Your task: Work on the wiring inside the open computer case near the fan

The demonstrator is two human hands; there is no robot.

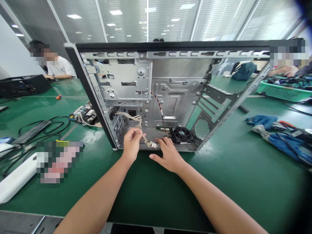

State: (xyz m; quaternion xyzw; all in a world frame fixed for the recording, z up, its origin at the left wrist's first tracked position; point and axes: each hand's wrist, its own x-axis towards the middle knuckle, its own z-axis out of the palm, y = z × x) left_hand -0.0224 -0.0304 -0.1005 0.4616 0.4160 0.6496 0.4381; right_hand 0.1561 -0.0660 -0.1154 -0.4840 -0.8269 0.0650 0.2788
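Note:
An open computer case (pixel 174 97) stands on a green table in front of me. My left hand (pixel 133 143) pinches a bundle of beige cables (pixel 131 116) that comes from the front end of the case. The white connectors (pixel 153 145) of that bundle hang between my hands. My right hand (pixel 168 152) reaches over the case's lower edge with fingers spread, thumb apart. Its fingertips are near the black cooling fan (pixel 182 133) and a RAM stick (pixel 163 129); whether they touch anything is hidden. A multicoloured twisted cable (pixel 159 105) runs down toward the fan.
A circuit board (pixel 87 113) lies behind the case at left. Black cables and a power strip (pixel 31 131) spread over the left side. Blue gloves (pixel 270 133) and a green basket (pixel 287 91) are at right. One person (pixel 59 66) sits at far left, another at far right.

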